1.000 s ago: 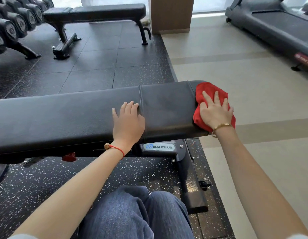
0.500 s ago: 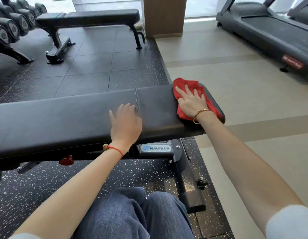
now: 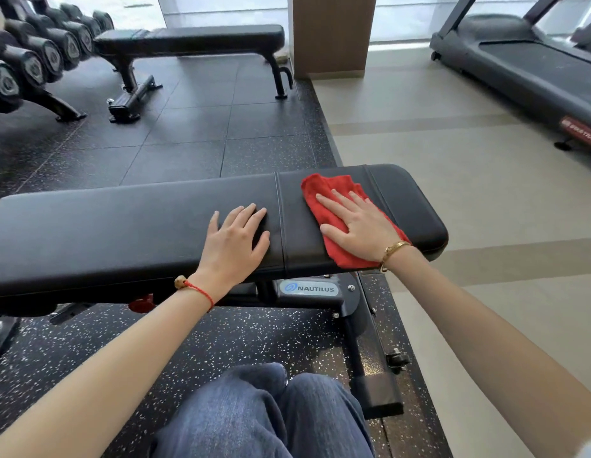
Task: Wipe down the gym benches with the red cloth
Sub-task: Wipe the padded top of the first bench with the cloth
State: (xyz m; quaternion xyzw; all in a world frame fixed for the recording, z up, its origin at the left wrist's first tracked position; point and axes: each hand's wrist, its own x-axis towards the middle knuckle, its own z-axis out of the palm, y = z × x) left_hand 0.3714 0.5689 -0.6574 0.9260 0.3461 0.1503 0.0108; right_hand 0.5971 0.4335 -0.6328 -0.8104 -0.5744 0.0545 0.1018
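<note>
From the head camera I am looking down on the near bench (image 3: 122,233), a long black padded one running across the frame with its right end reaching the edge of the dark rubber floor. The red cloth (image 3: 324,193) is lying flat on the short pad at that right end, spreading from near the far edge to the near edge, just right of the seam between the two pads. The right hand (image 3: 360,226) is pressing down on the cloth with fingers straight and spread, holding nothing in a curl; a gold bracelet (image 3: 395,249) is sitting on that wrist. The left hand (image 3: 234,246) is resting palm down on the long pad, just left of the seam, fingers straight and slightly apart, with a red string (image 3: 198,290) round the wrist. The two hands are lying near each other but not touching. Under the pad I am reading a NAUTILUS label (image 3: 309,288) on the frame. A second bench (image 3: 195,36) is standing at the far side of the dark floor, beside what I take to be a rack of dumbbells (image 3: 36,54), though that corner is blurring. A treadmill (image 3: 532,71) is standing on the pale floor at the far right.
</note>
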